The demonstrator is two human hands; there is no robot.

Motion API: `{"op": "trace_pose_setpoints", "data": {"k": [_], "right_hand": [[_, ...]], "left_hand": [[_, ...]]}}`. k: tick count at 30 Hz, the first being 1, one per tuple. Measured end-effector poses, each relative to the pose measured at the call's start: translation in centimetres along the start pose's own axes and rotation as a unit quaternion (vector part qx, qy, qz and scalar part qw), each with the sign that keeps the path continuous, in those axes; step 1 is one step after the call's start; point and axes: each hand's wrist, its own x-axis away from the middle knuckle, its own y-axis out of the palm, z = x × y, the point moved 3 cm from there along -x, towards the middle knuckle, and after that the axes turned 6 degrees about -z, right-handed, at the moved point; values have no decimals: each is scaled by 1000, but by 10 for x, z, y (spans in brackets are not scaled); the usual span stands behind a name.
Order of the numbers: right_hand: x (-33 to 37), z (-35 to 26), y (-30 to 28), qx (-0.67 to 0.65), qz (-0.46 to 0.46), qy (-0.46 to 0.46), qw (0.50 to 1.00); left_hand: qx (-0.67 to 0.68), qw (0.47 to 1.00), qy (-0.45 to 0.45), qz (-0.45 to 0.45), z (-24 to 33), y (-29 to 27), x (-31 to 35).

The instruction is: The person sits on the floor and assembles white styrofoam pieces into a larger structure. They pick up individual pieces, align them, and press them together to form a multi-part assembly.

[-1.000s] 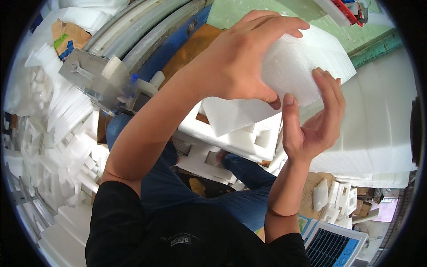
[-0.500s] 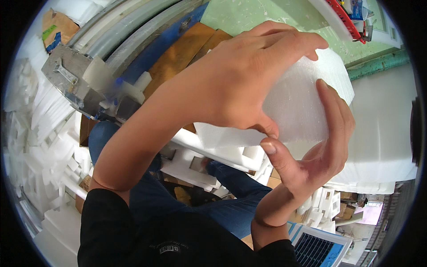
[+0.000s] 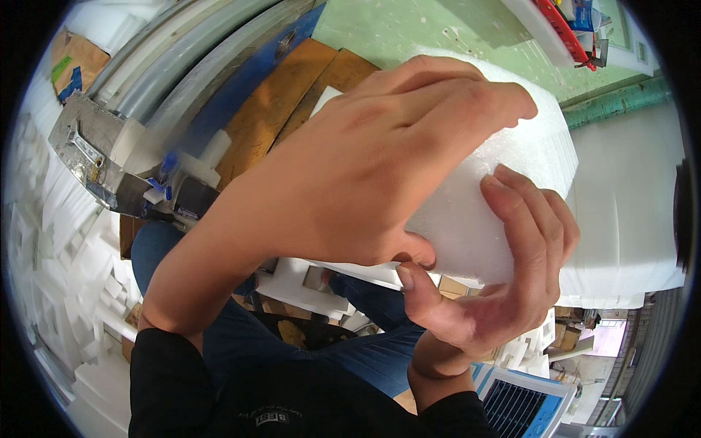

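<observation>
A white foam piece (image 3: 467, 219) with layered edges at its right side lies between my hands, in front of my body. My left hand (image 3: 387, 164) reaches across it from the left, fingers arched over the upper part and thumb at the lower edge. From the lower right, my right hand (image 3: 515, 285) holds the foam, its curled fingertips against the pale face and its thumb near my left thumb. Both hands look closed on the piece. My left hand and wrist cover much of its left side.
Metal rollers (image 3: 182, 66) and a grey machine end (image 3: 84, 150) stand at the left by brown boards (image 3: 277, 95). White foam scraps (image 3: 66, 248) pile up at far left. A large white foam stack (image 3: 621, 204) rises at right, above a white-and-blue box-like unit (image 3: 518, 401) with a dark grille.
Both hands have come down a little and closer to my body. My right fingers have shifted left and curled more over the foam face.
</observation>
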Motion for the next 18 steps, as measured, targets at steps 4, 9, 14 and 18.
{"op": "trace_pose_setpoints", "data": {"k": [4, 9, 14, 18], "right_hand": [[-1, 0, -1, 7, 0, 0, 1000], [-1, -3, 0, -5, -2, 10, 1000], [-1, -4, 1, -6, -5, 17, 1000], [0, -3, 2, -15, -3, 22, 1000]], "left_hand": [[-10, 1000, -1, -8, 1, 2, -1], [-16, 1000, -11, -18, 1, 1, 3], [-11, 1000, 11, -10, -2, 5, 3], [-4, 1000, 7, -19, -2, 5, 4]]}}
